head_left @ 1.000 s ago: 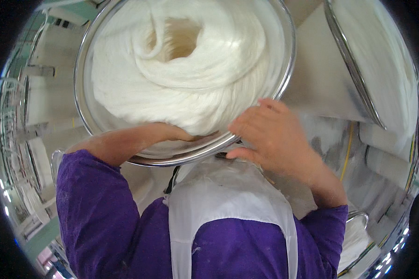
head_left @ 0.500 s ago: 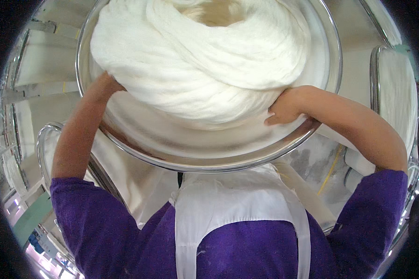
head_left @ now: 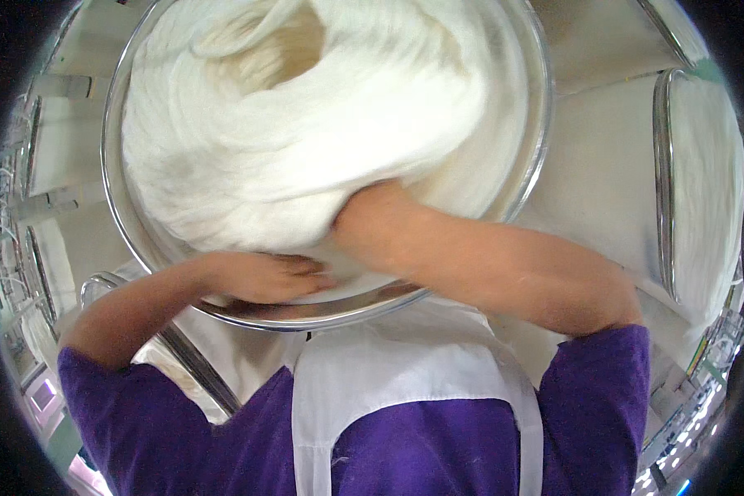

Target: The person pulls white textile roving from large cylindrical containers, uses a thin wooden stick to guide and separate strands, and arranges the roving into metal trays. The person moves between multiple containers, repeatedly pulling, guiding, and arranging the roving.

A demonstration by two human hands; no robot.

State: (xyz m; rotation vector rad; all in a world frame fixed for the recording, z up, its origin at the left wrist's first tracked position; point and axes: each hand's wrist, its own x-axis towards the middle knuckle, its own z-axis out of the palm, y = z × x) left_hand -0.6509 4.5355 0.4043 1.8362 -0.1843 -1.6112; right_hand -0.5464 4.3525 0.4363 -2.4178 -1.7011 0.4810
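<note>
A thick coil of white fibre sliver fills a wide, round metal can right in front of me. My left hand lies at the can's near rim, its fingers pushed under the lower edge of the coil. My right forearm crosses in from the right. My right hand is buried under the fibre past the wrist, so its fingers are hidden. I wear purple sleeves and a white apron.
A second metal-rimmed can packed with white fibre stands at the right. Another can's rim curves up at the lower left beside my left arm. Machine frames and racks line the far left edge.
Both hands have moved from the coil's outer sides to its near underside. The right hand has gone in beneath the fibre, and the coil now leans up and away from me.
</note>
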